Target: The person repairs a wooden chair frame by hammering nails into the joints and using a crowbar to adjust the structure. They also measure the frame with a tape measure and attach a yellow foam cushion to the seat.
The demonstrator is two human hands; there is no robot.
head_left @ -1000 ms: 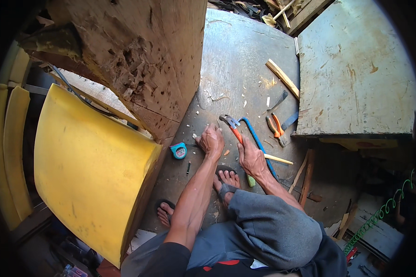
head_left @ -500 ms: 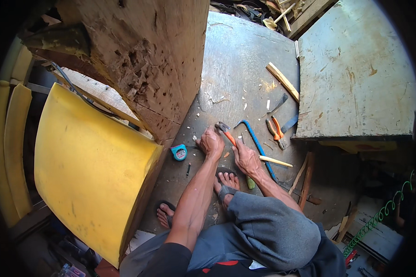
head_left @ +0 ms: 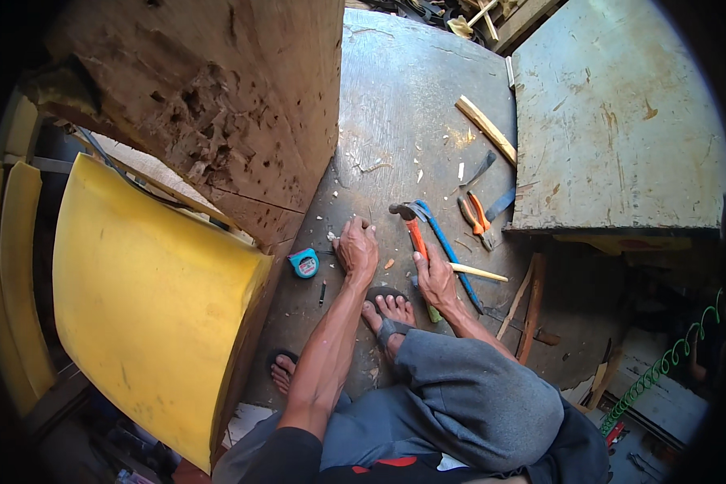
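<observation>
Two bare hands work low over a grey, scuffed floor panel (head_left: 403,97) where a person sits with knees drawn up, sandalled feet planted just behind the work. The right hand (head_left: 434,278) has its grip wrapped around the orange handle of a claw hammer (head_left: 411,222), whose dark steel head points away from the person and rests at or just above the panel. The left hand (head_left: 356,246) is pressed knuckles-up against the panel just beside the hammer head, fingers curled tightly together; whether that grip pinches anything underneath cannot be told from here.

Just beside the hammer, a blue bar (head_left: 448,242) runs alongside its handle, and a pale wooden stick (head_left: 477,273) lies close by the right hand's knuckles. Near the left hand, toward the person's left, sits a small teal tape measure (head_left: 303,262). Farther out on the panel lie orange-handled pliers (head_left: 474,216) and a length of light wood strip (head_left: 486,129), with pale chips scattered between them.

A heavy, pitted timber block (head_left: 218,105) looms over the left side of the scene, and a yellow plastic chair seat (head_left: 145,298) leans against it. A second grey board (head_left: 621,121) sits raised on the person's right.
</observation>
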